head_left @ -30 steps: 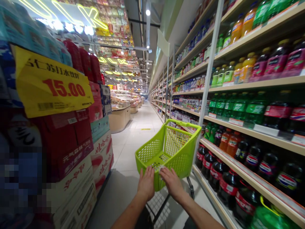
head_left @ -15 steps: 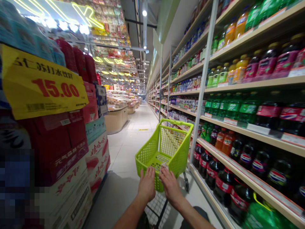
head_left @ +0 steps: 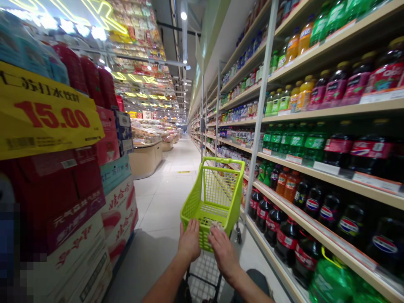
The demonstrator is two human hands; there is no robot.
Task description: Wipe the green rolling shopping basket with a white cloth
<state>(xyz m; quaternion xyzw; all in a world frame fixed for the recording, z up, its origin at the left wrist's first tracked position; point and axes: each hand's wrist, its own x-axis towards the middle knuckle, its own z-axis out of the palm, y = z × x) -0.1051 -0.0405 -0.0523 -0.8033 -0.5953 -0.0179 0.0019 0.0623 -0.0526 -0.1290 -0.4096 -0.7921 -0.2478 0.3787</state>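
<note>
A lime-green plastic shopping cart (head_left: 217,198) stands in a supermarket aisle straight ahead of me, its basket holding nothing I can see. My left hand (head_left: 189,240) grips the near rim of the basket, fingers curled over the edge. My right hand (head_left: 221,248) rests on the same rim just to the right, fingers bent over it. Both forearms reach up from the bottom of the view. The cart's dark metal frame (head_left: 202,282) shows below my hands.
Shelves of soda bottles (head_left: 315,198) run along the right, close to the cart. Stacked red and white drink cartons (head_left: 104,202) with a yellow 15.00 price sign (head_left: 44,113) line the left. The tiled aisle floor (head_left: 167,198) runs ahead past a wooden counter (head_left: 145,158).
The cart has rolled forward along the aisle and turned slightly left, away from the right shelves. Both hands stay on its near rim; the cartons and sign slid further left.
</note>
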